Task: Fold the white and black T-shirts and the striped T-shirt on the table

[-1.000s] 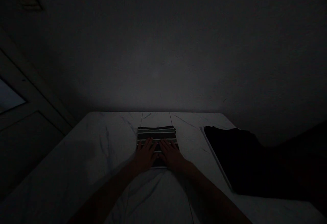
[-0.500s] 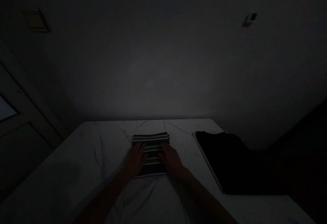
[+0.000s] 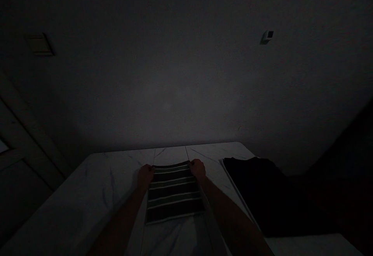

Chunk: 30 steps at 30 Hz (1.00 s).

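Note:
A dark striped cloth (image 3: 175,192) with pale lines, folded into a rectangle, is stretched between my two hands. At its far left corner, my left hand (image 3: 145,175) is closed in a pinch on the edge. My right hand (image 3: 198,169) pinches the far right corner in the same way. The near edge of the cloth hangs toward me over the marble-patterned table (image 3: 116,170). In this dim light I cannot tell whether it is a garment or a towel.
To the right, a stack of black cloth (image 3: 274,197) lies on the table with a pale edge along its left side. Behind the table rises a grey wall (image 3: 175,92) with a small fixture (image 3: 267,37) and a square plate (image 3: 40,44). A panelled door (image 3: 20,147) stands at the left.
Both hands were lying flat on the folded cloth. Now they grip its far corners, and the cloth is lifted and appears larger and closer. The view has tilted slightly upward.

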{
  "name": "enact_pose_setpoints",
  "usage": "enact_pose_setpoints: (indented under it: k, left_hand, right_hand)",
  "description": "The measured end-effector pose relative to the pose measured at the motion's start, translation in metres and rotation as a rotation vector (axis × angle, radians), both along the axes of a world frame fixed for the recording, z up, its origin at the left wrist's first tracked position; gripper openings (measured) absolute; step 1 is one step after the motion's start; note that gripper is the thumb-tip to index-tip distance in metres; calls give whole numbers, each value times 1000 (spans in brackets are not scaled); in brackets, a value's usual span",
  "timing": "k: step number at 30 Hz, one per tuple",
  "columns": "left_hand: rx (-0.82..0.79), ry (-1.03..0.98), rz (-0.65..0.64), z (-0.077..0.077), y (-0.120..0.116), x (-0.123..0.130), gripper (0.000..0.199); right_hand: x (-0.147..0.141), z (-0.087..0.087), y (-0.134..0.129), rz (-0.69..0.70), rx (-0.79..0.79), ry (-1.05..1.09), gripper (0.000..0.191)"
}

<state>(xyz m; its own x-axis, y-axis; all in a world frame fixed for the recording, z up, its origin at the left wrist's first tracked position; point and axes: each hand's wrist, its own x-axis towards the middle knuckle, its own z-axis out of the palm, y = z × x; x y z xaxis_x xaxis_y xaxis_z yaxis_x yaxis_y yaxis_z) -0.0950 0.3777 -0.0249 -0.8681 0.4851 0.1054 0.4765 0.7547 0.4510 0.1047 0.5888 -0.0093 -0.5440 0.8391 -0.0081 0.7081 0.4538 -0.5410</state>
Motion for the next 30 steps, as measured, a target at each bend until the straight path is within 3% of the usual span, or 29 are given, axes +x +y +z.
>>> enact_pose_setpoints:
  k: [10,16,18,20,23,27,30]
  left_hand:
    - [41,20,26,-9,4,-5,23]
    - [54,122,-64,-5,5,11,35]
    - [53,193,-190,-8,7,22,38]
    - [3,281,-322,-15,9,33,40]
    - [-125,347,-405,-26,11,42,47]
    - [-184,303,-395,-30,12,37,51]
    - [-160,221,-279,-22,10,22,50]
  right_hand:
    - [0,-10,6,-25,-17,-14,26]
    - [1,-2,-6,-39,41,-14,33]
    - [1,-2,-13,77,165,12,42]
    - [2,-7,-20,302,302,17,46]
    - [5,-21,-26,517,322,-55,56]
    - [7,-32,-24,529,260,-105,60]
    - [5,-24,-16,409,279,-79,54]
